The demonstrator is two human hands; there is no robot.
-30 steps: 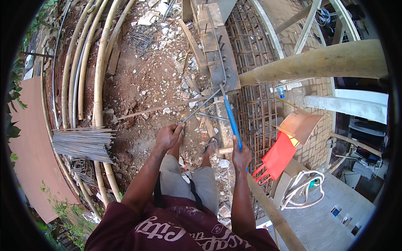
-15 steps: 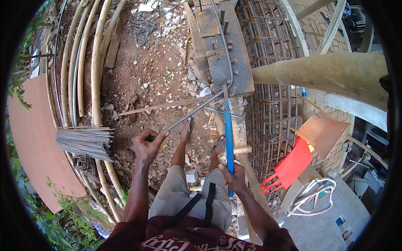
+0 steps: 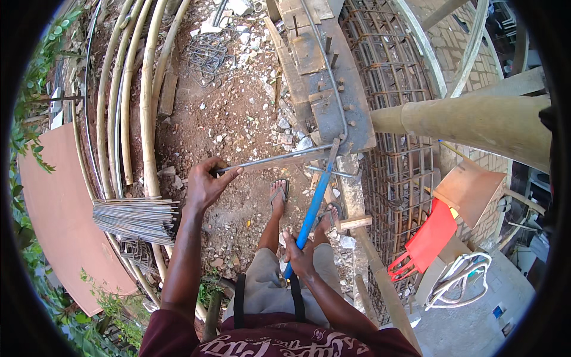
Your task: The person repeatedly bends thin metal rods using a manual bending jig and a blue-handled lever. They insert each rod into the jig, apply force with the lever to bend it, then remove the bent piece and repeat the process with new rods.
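Observation:
My left hand (image 3: 208, 181) pinches the free end of a thin steel rod (image 3: 273, 157). The rod runs to the bending plate (image 3: 360, 134), turns sharply at a peg there and goes on along the plate toward the far side. My right hand (image 3: 299, 256) is wrapped round the lower part of a long bar-bending lever (image 3: 315, 208) with a blue handle. The lever's bare metal head meets the rod just at the bend. Several short steel pegs (image 3: 352, 123) stand up from the plate.
Right of the plate lies a long rebar cage (image 3: 395, 154), crossed by a thick bamboo pole (image 3: 464, 125). A bundle of cut rods (image 3: 134, 217) rests on bamboo poles (image 3: 148, 119) at left. A red bag (image 3: 431, 232) and coiled white hose (image 3: 458, 282) are at right.
My right hand has swung the lever's handle to the left, so it now slants. My left hand and the rod's free end have moved farther away, bending the rod more sharply.

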